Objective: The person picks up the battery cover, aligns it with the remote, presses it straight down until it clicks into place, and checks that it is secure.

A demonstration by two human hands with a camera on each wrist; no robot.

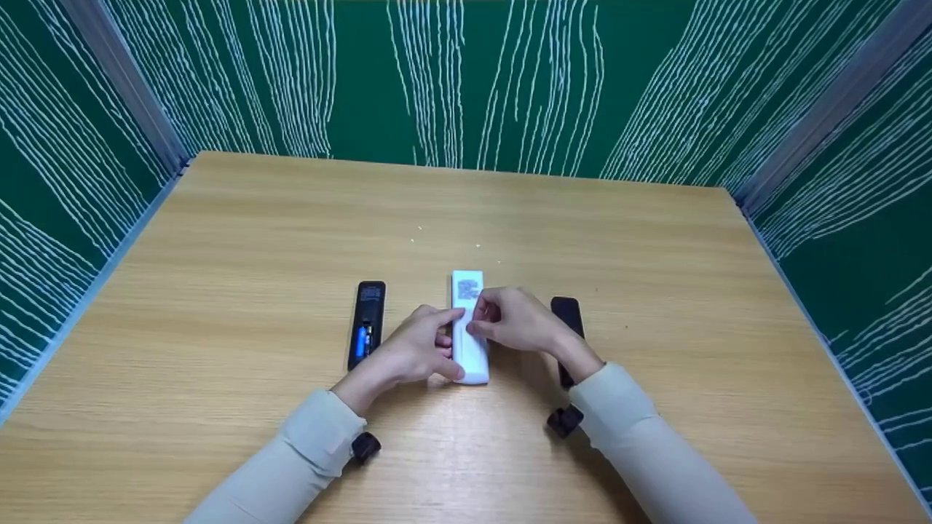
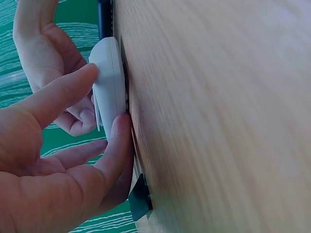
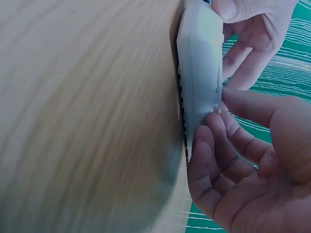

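Note:
A white remote control (image 1: 472,360) lies button side down on the wooden table, its labelled back facing up. My left hand (image 1: 416,346) grips it along the left side, with the thumb at the near end and a finger farther up. From the right, my right hand (image 1: 515,319) pinches the battery cover (image 3: 219,82) on the remote's back. One end of that cover stands slightly raised in both wrist views. Fingers partly hide the battery compartment, so its inside is not visible.
Left of my left hand lies a black remote control (image 1: 371,309) with its compartment uncovered and a blue battery (image 1: 361,342) in it. Another black remote control (image 1: 567,313) is partly under my right wrist. Small white specks dot the table (image 1: 291,240) farther back.

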